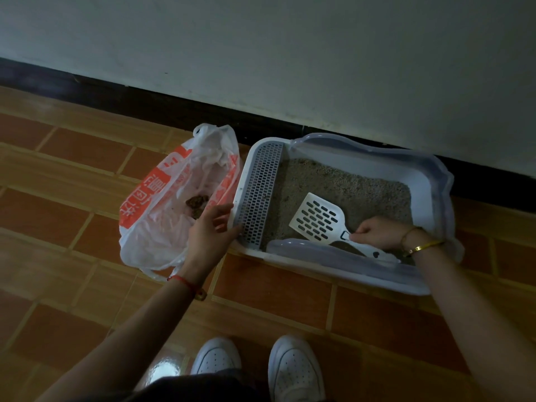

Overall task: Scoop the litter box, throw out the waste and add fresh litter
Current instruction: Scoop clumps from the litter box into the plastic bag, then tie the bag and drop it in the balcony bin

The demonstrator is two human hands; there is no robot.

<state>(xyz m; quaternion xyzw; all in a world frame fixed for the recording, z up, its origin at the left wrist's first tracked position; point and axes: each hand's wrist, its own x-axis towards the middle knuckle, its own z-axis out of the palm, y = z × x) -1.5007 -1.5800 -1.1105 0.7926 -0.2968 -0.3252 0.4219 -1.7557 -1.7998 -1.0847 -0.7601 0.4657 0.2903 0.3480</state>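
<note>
While the right hand (380,232) grips the scoop (317,219), its blade empty over litter (348,184) at the box's (362,278) 6 o'clock, the left hand (213,227), fingers (224,211) straight, steadies its 9 o'clock rim. Scooping seems the step in hand; next, dig out clumps and tip them into the bag (150,227) at 9 o'clock.

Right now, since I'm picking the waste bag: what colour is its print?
Orange-red print on the white plastic bag, seen in the head view.

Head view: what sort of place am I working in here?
Probably a home, down at floor level by a wall: brown tiled floor, dark skirting board under a plain wall, and a cat litter box with its scoop beside a plastic shopping bag holding waste.
</note>
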